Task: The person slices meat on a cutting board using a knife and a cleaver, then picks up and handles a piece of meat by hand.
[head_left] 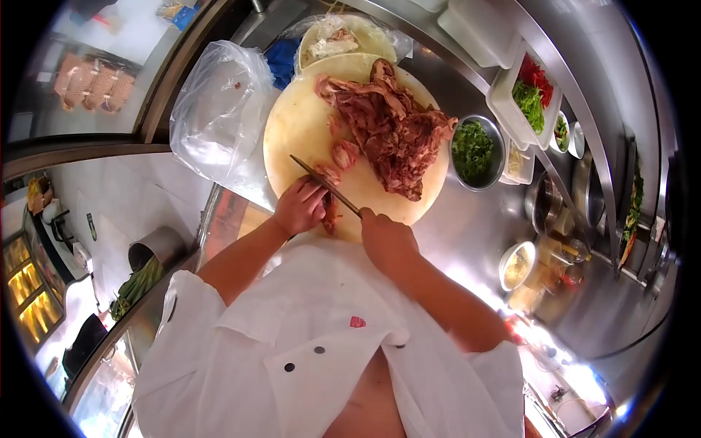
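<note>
My right hand is closed round the handle of a knife, whose blade points up and left across the near part of a round cutting board. Beside the blade, my left hand has its fingers curled on a piece of meat, partly hidden by the hand and knife. Sliced meat lies just beyond the blade. A large pile of dark reddish cooked meat covers the board's far right part.
A bulging clear plastic bag stands left of the board. Behind it is a lined tub with scraps. On the right are a metal bowl of chopped greens, a tray of cut peppers and a white bowl.
</note>
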